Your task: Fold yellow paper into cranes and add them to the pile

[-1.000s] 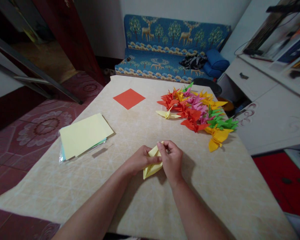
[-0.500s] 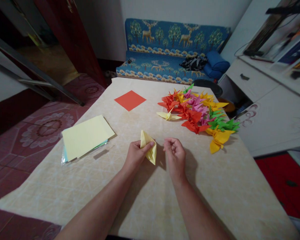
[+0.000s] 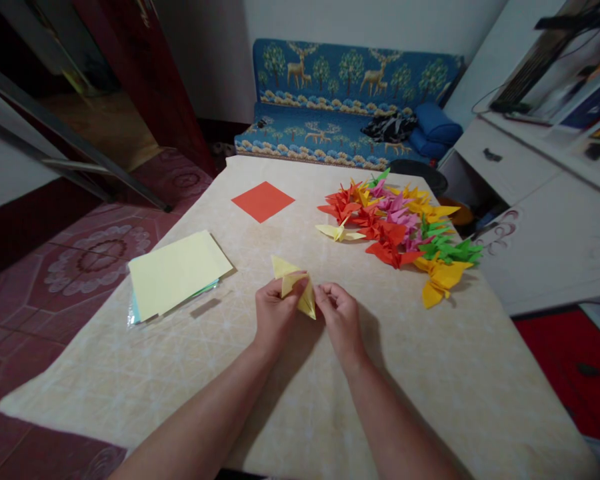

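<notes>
Centre of the frame, and the left hand (image 3: 274,313) has its fingers pinched on the pale yellow, folded, pointed paper (image 3: 299,285)! In comes the right hand (image 3: 339,319) at the paper's right edge, fingers curled; whether they grip it, I cannot tell. Upper right on the cream patterned counter (image 3: 430,373), a heap of multicoloured folded-paper cranes (image 3: 393,217); upper centre-left, a flat red paper square (image 3: 263,201); left, pale yellow rectangular paper sheets (image 3: 180,275).

Bare forearms (image 3: 207,407) converging; left hand (image 3: 276,305) pinching, right hand (image 3: 342,317) just beside, fingers (image 3: 338,290) curled
</notes>
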Demonstrator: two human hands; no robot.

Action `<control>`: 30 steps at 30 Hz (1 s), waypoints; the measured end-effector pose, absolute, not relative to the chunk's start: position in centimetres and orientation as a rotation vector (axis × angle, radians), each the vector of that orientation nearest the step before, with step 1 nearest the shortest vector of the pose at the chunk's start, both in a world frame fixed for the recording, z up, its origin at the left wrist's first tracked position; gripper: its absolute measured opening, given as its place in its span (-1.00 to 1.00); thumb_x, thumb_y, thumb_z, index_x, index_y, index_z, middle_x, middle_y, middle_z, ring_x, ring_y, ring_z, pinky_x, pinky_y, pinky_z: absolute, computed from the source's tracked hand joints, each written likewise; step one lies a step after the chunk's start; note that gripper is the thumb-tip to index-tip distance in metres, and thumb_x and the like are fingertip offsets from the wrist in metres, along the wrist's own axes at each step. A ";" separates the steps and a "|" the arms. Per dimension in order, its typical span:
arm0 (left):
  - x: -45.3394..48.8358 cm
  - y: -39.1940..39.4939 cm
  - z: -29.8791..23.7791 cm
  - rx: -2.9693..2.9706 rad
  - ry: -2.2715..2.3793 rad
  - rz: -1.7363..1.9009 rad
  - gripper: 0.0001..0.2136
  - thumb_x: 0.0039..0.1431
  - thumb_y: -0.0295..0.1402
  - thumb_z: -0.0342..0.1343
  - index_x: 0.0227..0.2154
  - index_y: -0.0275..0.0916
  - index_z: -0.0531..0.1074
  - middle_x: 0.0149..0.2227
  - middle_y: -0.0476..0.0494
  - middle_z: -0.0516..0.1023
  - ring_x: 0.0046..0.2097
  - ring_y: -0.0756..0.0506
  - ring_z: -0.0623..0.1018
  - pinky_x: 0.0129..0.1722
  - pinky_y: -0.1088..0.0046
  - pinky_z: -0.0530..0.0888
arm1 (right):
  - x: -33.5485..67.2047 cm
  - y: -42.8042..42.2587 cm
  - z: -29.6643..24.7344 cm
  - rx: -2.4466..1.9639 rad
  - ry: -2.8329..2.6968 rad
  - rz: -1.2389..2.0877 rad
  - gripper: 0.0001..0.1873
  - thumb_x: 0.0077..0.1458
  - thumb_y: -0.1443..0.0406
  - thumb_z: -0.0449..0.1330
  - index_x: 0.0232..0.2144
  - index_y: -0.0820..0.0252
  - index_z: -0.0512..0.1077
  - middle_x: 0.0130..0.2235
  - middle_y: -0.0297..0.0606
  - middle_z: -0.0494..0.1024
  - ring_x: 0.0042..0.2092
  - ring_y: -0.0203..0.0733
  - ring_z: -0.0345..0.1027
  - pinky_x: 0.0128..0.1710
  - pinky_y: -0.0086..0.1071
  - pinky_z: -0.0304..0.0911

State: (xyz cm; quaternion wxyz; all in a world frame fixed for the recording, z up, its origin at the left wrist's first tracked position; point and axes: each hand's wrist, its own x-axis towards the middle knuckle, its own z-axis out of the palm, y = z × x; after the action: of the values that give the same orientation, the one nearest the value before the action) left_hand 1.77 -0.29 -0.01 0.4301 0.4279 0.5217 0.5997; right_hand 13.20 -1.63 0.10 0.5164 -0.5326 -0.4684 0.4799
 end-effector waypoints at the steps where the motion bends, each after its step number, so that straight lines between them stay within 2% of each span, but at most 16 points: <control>1: 1.8 -0.4 -0.1 1.123 1.304 1.500 -0.84 -0.02 -0.31 0.27 -0.36 -0.25 0.62 -0.26 -0.18 0.64 -0.26 -0.11 0.57 -0.27 0.42 0.45 | 13.3 -1.5 0.1 -1.267 -1.126 1.180 -0.71 0.03 0.06 0.17 -0.52 0.15 0.35 -0.54 -0.40 0.37 -0.51 -0.29 0.24 -0.52 -0.47 0.15; 5: 1.7 -0.5 -0.4 1.281 1.313 1.507 -0.85 0.01 -0.33 0.26 -0.34 -0.20 0.62 -0.29 -0.16 0.64 -0.26 -0.11 0.58 -0.26 0.40 0.46 | 13.5 -1.2 0.1 -1.237 -1.137 1.254 -0.64 0.00 0.03 0.19 -0.59 0.17 0.34 -0.61 -0.44 0.27 -0.56 -0.33 0.13 -0.58 -0.48 0.04; 13: 1.7 -0.3 -0.6 1.301 1.314 1.515 -0.85 0.02 -0.32 0.25 -0.33 -0.20 0.62 -0.31 -0.15 0.64 -0.29 -0.09 0.57 -0.30 0.42 0.45 | 13.4 -1.5 0.2 -1.232 -1.126 1.234 -0.63 0.01 0.05 0.20 -0.62 0.17 0.28 -0.61 -0.45 0.22 -0.56 -0.36 0.06 -0.58 -0.48 -0.03; 30: 1.5 -0.2 -0.4 1.421 1.376 1.538 -0.86 0.05 -0.33 0.23 -0.32 -0.20 0.61 -0.32 -0.14 0.63 -0.32 -0.07 0.57 -0.34 0.44 0.46 | 12.9 -1.8 0.1 -1.250 -1.141 1.167 -0.74 0.02 0.17 0.18 -0.58 0.20 0.33 -0.60 -0.44 0.26 -0.54 -0.35 0.12 -0.56 -0.49 0.04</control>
State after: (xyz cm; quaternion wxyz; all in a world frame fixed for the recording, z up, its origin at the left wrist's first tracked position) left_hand 1.51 -0.19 -0.41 0.3128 0.5386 0.5216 0.5831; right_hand 12.94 -1.82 0.06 0.5166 -0.5207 -0.4751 0.4861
